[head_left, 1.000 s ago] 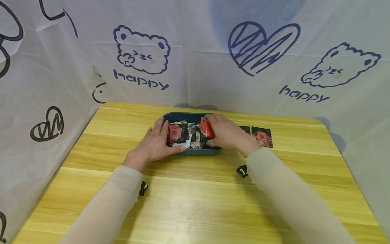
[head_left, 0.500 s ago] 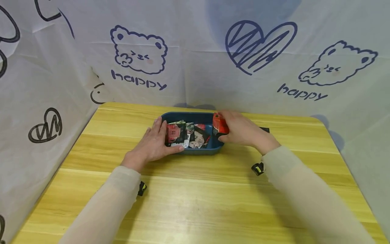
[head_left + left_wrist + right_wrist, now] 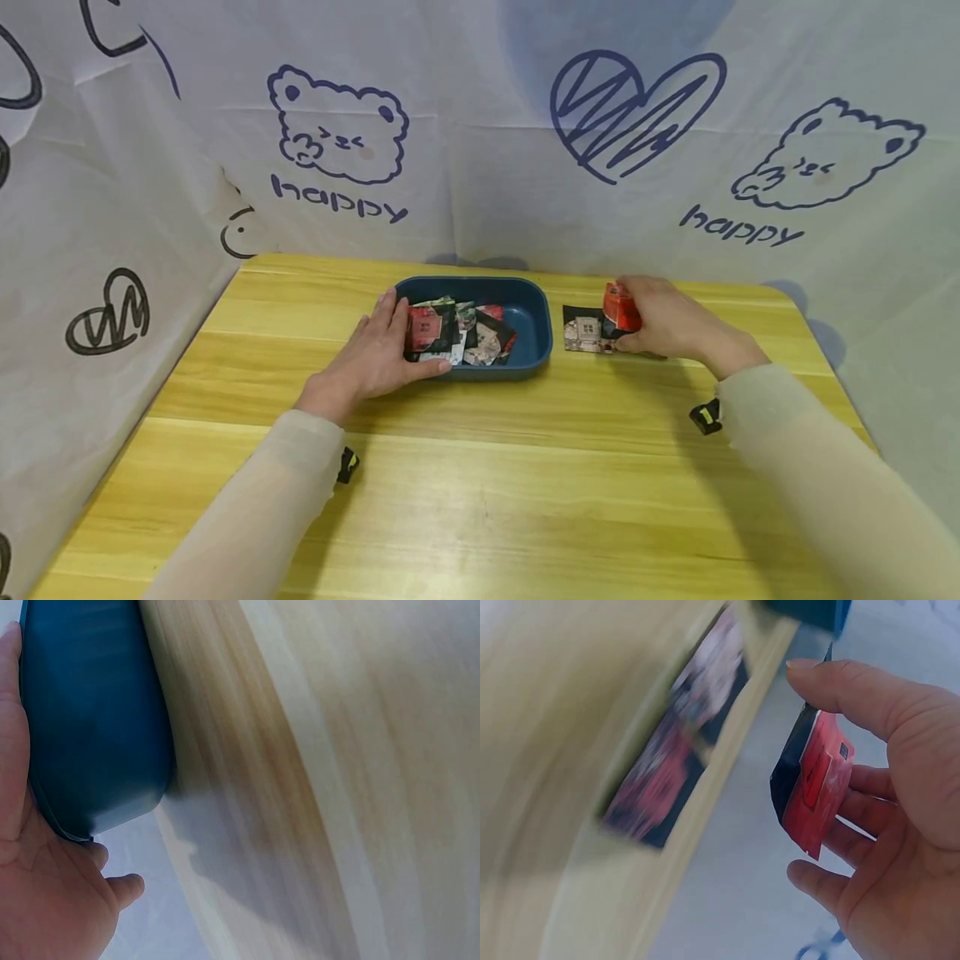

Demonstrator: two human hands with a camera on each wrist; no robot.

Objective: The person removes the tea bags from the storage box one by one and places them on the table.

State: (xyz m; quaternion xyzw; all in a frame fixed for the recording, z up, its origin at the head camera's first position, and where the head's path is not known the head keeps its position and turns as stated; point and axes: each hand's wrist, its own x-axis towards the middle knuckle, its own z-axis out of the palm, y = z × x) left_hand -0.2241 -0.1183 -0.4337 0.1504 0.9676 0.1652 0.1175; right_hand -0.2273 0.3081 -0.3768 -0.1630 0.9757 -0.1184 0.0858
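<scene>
On the table, a dark blue plastic bin (image 3: pixel 534 364) has several small printed sachets (image 3: pixel 489 340) heaped toward its left side. My left hand (image 3: pixel 371 354) rests on the bin's left end, fingers extended along the rim and thumb on the front edge; the left wrist view shows the palm against that end. Past the bin's right side, my right hand (image 3: pixel 671 325) pinches a red and black sachet (image 3: pixel 821 776) by its edges between thumb and fingers. Below it on the table lies a row of flat sachets (image 3: pixel 583 329), partly hidden by the hand.
The wood-grain table (image 3: pixel 465 492) runs back to a white cloth (image 3: pixel 487 192) with drawn bears and hearts. Another cloth wall stands at the left. A black strap piece (image 3: pixel 707 417) sticks out at the right wrist.
My right hand has lifted the red and black sachet out of the bin and carried it right, over the flat sachets. My left hand stays on the bin.
</scene>
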